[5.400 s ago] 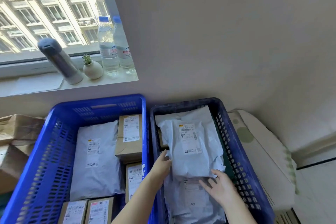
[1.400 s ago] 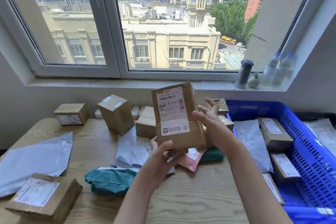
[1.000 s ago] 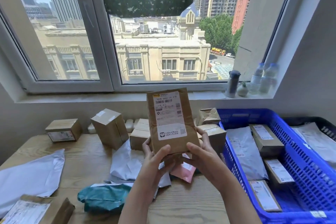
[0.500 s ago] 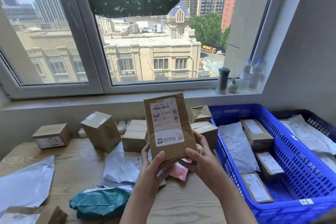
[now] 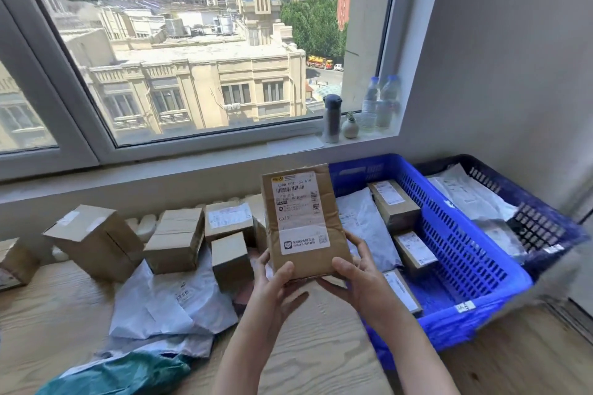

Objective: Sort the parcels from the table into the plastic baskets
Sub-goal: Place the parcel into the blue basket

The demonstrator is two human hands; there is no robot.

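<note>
Wood boards of the table (image 5: pixel 321 362) hold square boxes (image 5: pixel 175 239) and soft crinkly bags (image 5: pixel 170 305) at nine o'clock. The left hand (image 5: pixel 276 285) and right hand (image 5: pixel 359 279) curl round the bottom of the stiff brown parcel (image 5: pixel 301 221), upright in the middle. Best to read the white label (image 5: pixel 300 212), then lay it flat in the holey blue basket (image 5: pixel 459 247) at three o'clock.

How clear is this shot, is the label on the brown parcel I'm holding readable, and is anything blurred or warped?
Head view: strong daylight through the window, no glare on the brown parcel; its label shows large digits, fine print too soft to read; the head view's lower right smears across the dark basket corner; the wide-angle lens bows the window frame.
</note>
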